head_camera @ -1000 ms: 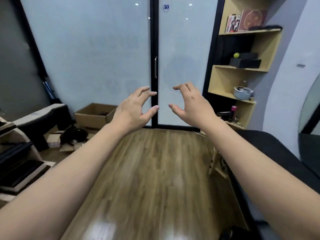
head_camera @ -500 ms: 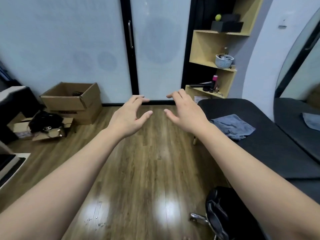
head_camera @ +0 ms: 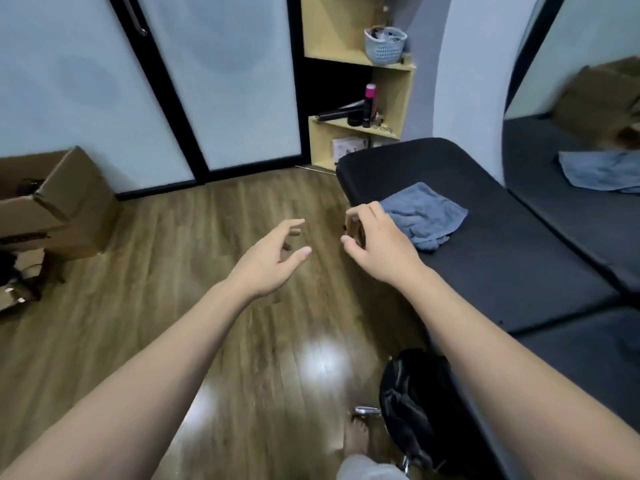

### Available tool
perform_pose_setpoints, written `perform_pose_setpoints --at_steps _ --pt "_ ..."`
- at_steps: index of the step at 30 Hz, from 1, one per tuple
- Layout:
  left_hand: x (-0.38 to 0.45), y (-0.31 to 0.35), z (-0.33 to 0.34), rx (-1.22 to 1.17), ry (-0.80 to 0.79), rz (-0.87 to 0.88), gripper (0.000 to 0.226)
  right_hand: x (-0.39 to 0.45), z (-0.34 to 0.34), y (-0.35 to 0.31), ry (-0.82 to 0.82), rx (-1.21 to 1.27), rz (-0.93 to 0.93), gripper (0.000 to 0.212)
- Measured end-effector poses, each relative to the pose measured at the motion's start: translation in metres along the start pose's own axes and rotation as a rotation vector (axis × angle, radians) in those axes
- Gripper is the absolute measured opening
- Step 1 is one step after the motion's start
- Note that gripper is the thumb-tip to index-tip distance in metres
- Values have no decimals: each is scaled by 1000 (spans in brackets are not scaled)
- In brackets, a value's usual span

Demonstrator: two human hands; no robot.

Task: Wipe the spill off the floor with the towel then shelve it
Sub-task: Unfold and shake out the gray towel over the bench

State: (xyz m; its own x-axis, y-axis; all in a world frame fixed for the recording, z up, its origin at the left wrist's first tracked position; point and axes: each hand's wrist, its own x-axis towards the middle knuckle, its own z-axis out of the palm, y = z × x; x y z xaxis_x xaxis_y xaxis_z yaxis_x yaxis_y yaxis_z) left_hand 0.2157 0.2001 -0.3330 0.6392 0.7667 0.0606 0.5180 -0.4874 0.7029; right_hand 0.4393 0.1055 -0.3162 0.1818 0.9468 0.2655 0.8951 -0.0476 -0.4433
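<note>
Both hands hang empty over the wood-grain plank floor (head_camera: pixel 173 278), neither grip closed on anything: the left hand (head_camera: pixel 266 261) has its fingers loosely curved and spread, thumb apart, while the right hand (head_camera: pixel 377 244) has its fingers bent in a loose claw, thumb and forefinger near each other but pinching nothing that can be made out. Just beyond the right hand's knuckles lies the one crumpled grey-blue terry towel (head_camera: pixel 424 216), resting on the near end of a black padded bench (head_camera: pixel 502 265); a second patch of blue cloth at far right appears to be its reflection in a wall mirror. The step in hand looks like the reach for the towel, with wiping and shelving both not yet begun. The next move calls for the right hand to extend a little farther and close on the cloth. No spill can be clearly picked out on the floor, only two bright glare patches. One light wooden shelf unit (head_camera: pixel 394 98) stands in the corner behind the bench, and one open brown cardboard box (head_camera: pixel 65 202) sits at left.
</note>
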Motion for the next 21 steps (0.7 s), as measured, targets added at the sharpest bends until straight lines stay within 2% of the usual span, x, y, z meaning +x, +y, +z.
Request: perform_pose_setpoints --at_steps 7,14,21 --pt "132 8 66 -106 -142 -25 56 48 -11 125 -65 59 263 39" --pt "230 2 98 -103 -237 7 33 82 12 202 -123 119 520 29" --pt "328 -55 130 -26 -390 -27 19 103 64 272 -228 138 843 24"
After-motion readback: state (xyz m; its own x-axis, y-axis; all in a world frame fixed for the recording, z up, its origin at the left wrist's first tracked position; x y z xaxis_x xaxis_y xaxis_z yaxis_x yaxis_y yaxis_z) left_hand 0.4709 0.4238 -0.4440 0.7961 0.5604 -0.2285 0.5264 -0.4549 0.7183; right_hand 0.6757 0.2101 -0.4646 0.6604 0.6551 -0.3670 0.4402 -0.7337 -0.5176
